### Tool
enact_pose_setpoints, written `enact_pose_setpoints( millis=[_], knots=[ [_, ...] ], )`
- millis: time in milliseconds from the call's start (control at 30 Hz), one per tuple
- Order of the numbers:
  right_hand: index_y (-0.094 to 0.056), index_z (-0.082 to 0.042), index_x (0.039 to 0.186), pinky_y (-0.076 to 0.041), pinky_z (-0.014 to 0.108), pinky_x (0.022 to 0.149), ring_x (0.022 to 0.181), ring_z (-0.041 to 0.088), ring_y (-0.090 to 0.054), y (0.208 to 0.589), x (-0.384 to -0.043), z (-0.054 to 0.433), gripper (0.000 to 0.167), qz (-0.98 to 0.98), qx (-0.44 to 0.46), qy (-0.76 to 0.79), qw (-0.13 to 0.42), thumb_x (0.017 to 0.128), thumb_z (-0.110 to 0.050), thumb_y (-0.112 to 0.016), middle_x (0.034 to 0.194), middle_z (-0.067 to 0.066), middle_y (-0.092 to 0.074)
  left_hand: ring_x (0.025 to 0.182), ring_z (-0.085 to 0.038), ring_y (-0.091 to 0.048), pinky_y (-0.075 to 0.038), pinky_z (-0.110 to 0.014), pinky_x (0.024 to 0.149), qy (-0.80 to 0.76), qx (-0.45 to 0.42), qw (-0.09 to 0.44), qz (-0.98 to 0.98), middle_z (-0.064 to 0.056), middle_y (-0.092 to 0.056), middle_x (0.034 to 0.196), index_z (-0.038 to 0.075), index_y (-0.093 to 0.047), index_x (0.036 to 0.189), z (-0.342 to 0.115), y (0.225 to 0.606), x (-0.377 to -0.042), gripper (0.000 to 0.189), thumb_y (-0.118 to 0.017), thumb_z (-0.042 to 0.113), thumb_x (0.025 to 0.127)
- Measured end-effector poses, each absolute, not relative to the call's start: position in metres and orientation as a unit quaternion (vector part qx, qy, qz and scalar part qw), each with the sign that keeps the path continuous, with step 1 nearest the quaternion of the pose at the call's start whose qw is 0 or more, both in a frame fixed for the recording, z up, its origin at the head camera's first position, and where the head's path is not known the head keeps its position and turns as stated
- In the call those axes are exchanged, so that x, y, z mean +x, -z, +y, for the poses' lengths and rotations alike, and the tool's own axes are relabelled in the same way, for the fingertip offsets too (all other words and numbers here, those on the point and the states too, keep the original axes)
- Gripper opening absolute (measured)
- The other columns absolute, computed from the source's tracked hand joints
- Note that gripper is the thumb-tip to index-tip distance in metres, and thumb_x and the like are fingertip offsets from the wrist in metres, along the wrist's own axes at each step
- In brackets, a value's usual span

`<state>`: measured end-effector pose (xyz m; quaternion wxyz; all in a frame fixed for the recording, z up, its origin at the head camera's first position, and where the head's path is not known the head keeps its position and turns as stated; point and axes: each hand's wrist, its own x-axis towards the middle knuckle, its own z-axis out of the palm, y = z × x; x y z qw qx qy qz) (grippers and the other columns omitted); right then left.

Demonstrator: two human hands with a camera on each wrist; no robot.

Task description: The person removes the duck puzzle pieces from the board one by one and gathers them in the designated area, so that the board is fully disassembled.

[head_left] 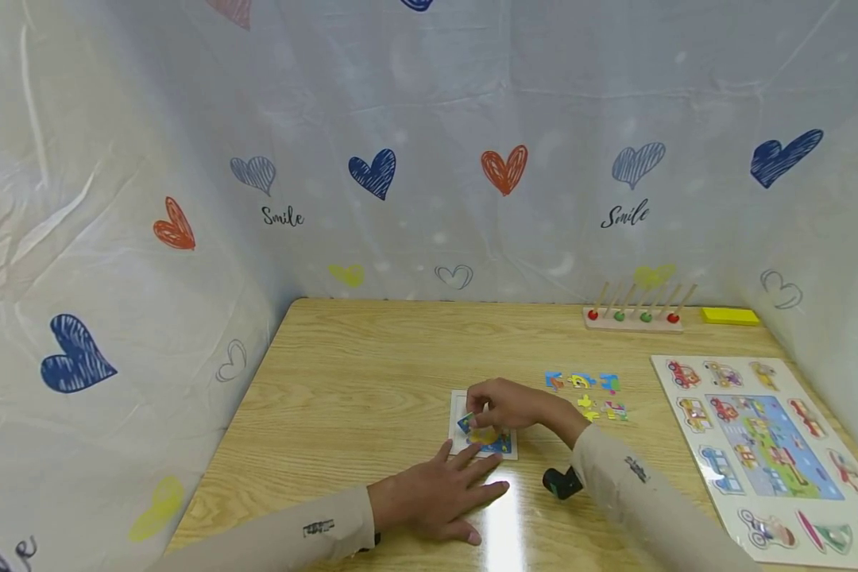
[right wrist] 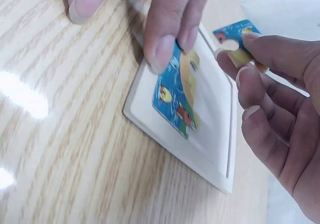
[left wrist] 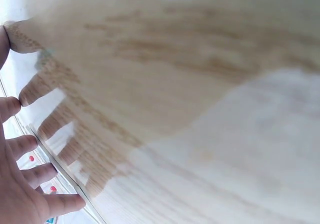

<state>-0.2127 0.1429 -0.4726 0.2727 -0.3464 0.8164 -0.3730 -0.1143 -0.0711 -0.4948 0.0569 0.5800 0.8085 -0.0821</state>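
Note:
A small white puzzle tray [right wrist: 212, 159] lies on the table with blue-and-yellow puzzle pieces [right wrist: 172, 96] set along its near side. My right hand [head_left: 509, 403] pinches a blue jigsaw piece [right wrist: 240, 32] between thumb and finger, tilted above the tray. Fingers of my left hand [head_left: 443, 494] are spread and straight; some rest on the tray's near edge and the laid pieces, the others on the tabletop. In the left wrist view, the left hand [left wrist: 22, 184] shows only at the left side, by the tray's rim.
Several loose puzzle pieces [head_left: 581, 382] lie right of the tray. Farther right is a large vehicle picture board [head_left: 747, 508]. A peg stand with beads [head_left: 632, 324] and a yellow block [head_left: 730, 316] stand at the back. A black object [head_left: 562, 483] sits by the right forearm.

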Motion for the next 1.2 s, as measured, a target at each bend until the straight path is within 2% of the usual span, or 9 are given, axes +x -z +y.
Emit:
enact_pose_setpoints(
  millis=[133,367,667,800,1033,1200],
  knots=[
    [-0.065,-0.005,0.097,-0.055,0.032,0.058,0.065,0.018,-0.061,0.472,-0.213,0.151,0.003,0.812,-0.346,0.389,0.263,0.097,-0.008,-0.066,0.092,0.004,-0.066,0.149,-0.037,-0.032,-0.045,-0.059,0.104,0.083,0.580,0.058,0.808,-0.010,-0.024,0.166,0.026,-0.027,0.160,-0.071,0.495,-0.115,0.071,-0.028,0.066,0.102],
    [-0.069,-0.016,0.105,-0.049,0.027,0.076,0.089,0.010,-0.058,0.476,-0.214,0.165,0.010,0.836,-0.354,0.362,0.211,0.097,-0.012,-0.068,0.099,-0.002,-0.067,0.148,-0.038,-0.033,-0.045,-0.059,0.103,0.081,0.578,0.058,0.810,-0.010,-0.025,0.166,0.025,-0.028,0.160,-0.071,0.497,-0.115,0.071,-0.029,0.066,0.102],
    [-0.071,-0.014,0.113,-0.049,0.028,0.073,0.085,0.012,-0.058,0.477,-0.210,0.180,0.015,0.842,-0.339,0.368,0.203,0.099,-0.016,-0.066,0.099,-0.001,-0.067,0.149,-0.039,-0.032,-0.045,-0.060,0.103,0.082,0.578,0.057,0.810,-0.011,-0.025,0.166,0.025,-0.028,0.160,-0.071,0.497,-0.115,0.071,-0.028,0.066,0.102],
    [-0.067,-0.010,0.118,-0.049,0.027,0.071,0.081,0.010,-0.056,0.479,-0.209,0.188,0.021,0.846,-0.326,0.373,0.196,0.099,-0.017,-0.065,0.098,0.000,-0.065,0.150,-0.039,-0.030,-0.045,-0.060,0.104,0.081,0.578,0.060,0.810,-0.010,-0.023,0.166,0.025,-0.027,0.160,-0.071,0.496,-0.115,0.071,-0.028,0.066,0.102],
    [-0.063,-0.011,0.110,-0.048,0.026,0.064,0.073,0.009,-0.053,0.479,-0.204,0.202,0.013,0.847,-0.303,0.395,0.185,0.099,-0.017,-0.066,0.094,0.002,-0.062,0.149,-0.039,-0.030,-0.044,-0.060,0.104,0.082,0.578,0.054,0.810,-0.011,-0.025,0.166,0.025,-0.028,0.160,-0.071,0.497,-0.114,0.071,-0.028,0.066,0.102],
    [-0.066,-0.007,0.113,-0.048,0.026,0.062,0.073,0.012,-0.056,0.481,-0.200,0.213,0.015,0.843,-0.299,0.409,0.181,0.100,-0.015,-0.063,0.099,0.007,-0.065,0.149,-0.039,-0.030,-0.045,-0.060,0.103,0.085,0.577,0.054,0.810,-0.011,-0.024,0.166,0.025,-0.027,0.160,-0.071,0.497,-0.114,0.072,-0.028,0.066,0.102]
  ],
)
